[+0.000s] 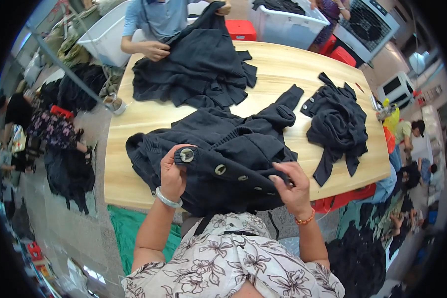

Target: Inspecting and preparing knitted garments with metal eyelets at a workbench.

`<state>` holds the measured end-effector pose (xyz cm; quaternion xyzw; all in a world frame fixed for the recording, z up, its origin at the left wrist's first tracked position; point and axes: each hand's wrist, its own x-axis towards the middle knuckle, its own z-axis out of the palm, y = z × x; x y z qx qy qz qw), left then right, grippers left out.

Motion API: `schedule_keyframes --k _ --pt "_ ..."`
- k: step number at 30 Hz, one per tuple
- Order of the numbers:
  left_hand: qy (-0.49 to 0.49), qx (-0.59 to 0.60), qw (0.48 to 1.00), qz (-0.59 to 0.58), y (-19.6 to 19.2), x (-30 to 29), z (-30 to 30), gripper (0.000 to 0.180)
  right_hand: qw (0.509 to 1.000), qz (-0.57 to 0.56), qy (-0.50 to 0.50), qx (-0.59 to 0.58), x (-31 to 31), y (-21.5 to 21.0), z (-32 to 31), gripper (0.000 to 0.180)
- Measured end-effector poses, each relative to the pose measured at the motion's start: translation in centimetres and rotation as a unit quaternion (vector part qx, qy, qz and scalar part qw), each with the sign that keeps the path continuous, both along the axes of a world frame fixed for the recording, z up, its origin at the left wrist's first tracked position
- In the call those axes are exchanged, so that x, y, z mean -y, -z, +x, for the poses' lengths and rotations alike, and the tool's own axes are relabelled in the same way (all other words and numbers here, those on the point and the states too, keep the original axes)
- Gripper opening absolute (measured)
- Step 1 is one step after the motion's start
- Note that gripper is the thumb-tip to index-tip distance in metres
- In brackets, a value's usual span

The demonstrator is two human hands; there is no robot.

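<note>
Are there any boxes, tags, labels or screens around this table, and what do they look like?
White plastic bin: beyond the table's far edge, rectangular, with dark clothes inside.
White plastic bin: far left of the table, rectangular, tilted.
Red crate: beyond the far edge, between the bins, low and square.
White appliance: far right, boxy with a dark grille.
No labels, signs or screens are clear enough to make out.

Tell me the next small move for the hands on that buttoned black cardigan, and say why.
Probably slide the left hand from the top button to the next button. The left hand pinches the placket of the black cardigan at its end, the right hand grips the same strip further along, and the buttons between them lie exposed in a row on the wooden table.
</note>
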<state>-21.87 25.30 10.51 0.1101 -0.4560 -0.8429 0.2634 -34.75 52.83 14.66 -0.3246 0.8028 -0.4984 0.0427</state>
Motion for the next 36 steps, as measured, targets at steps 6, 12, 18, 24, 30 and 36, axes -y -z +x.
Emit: schedule_keyframes --k 6,12,18,24,30,36 --pt "0.082 0.026 0.996 0.033 -1.1 6.3 1.6 0.021 0.981 -0.099 -0.150 -0.074 15.6 -4.3 3.4 0.043" --pt "0.176 0.028 0.981 0.079 -1.0 10.9 1.5 0.020 0.980 -0.015 -0.172 -0.095 24.2 -3.3 3.9 0.045" --pt "0.112 0.080 0.981 -0.138 0.3 10.3 0.7 0.045 0.995 -0.028 -0.089 -0.044 23.9 0.5 4.1 0.035" --pt "0.088 0.083 0.946 -0.301 -0.1 10.0 -0.5 0.028 0.994 -0.099 -0.052 0.014 21.5 1.7 3.9 0.025" --pt "0.124 0.050 0.974 -0.185 0.0 9.5 -1.3 0.020 0.983 -0.146 0.000 0.114 20.4 1.8 3.6 0.029" --pt "0.131 0.086 0.987 -0.031 0.3 8.3 -1.6 0.020 0.953 -0.136 0.061 0.262 17.8 1.9 2.7 0.013"
